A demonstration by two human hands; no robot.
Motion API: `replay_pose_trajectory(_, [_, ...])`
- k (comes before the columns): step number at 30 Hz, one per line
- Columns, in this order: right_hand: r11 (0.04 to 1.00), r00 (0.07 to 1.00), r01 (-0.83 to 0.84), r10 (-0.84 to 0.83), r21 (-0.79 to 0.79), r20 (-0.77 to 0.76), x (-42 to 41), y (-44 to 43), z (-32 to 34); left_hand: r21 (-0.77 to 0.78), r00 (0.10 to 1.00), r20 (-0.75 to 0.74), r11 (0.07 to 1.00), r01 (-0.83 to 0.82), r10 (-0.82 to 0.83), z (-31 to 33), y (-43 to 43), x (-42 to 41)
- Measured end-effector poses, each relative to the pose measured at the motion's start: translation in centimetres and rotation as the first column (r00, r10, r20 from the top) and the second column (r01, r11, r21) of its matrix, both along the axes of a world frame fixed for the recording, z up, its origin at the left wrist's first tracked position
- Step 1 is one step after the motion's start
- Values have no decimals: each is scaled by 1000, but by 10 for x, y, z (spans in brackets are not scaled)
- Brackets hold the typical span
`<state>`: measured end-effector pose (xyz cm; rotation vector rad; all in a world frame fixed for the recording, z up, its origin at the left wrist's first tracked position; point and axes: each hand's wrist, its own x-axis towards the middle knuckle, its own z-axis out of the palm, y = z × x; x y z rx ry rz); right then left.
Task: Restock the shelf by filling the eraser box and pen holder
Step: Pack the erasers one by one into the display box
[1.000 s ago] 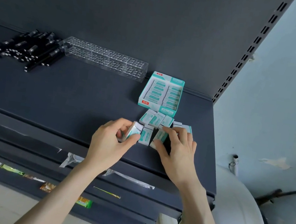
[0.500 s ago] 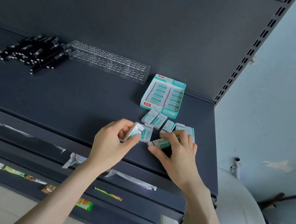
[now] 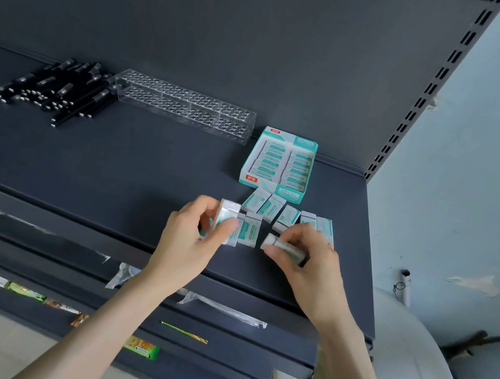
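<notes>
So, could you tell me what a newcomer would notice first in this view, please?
Both hands meet at the front edge of the shelf: the left hand holds an eraser, the right hand pinches a second eraser, with loose erasers lying between them and the teal eraser box behind. At the back left, a pile of black pens lies beside the clear, empty pen holder.

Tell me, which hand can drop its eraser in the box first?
Probably the left hand: the upright eraser it grips is raised off the shelf, close to the eraser box. The right hand pinches a sideways eraser low near the shelf, farther from the box.
</notes>
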<state>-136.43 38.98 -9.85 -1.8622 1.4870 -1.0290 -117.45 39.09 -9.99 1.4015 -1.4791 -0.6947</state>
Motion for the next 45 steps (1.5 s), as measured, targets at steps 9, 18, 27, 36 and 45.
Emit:
replay_pose_trajectory(9, [998,863,-32,-2,58,505,20,-49,40,61,891,-424,976,209,-164,36,-48,-11])
replay_pose_trajectory(18, [996,829,-31,-22,85,559,35,-109,38,126,905,-359,949,290,-229,44,-136,2])
replay_pose_trajectory(27, [955,952,296,-293,-19,95,21,-168,26,171,871,-479,961,218,-112,27,-185,-3])
replay_pose_trajectory(36, [971,968,229,-235,-68,-88,24,-211,18,181,821,-571,975,129,-3,10,-193,-1])
replay_pose_trajectory(45, [978,964,170,-191,-122,-185,24,-216,9,129,846,-534,986,102,-18,9,-192,-1])
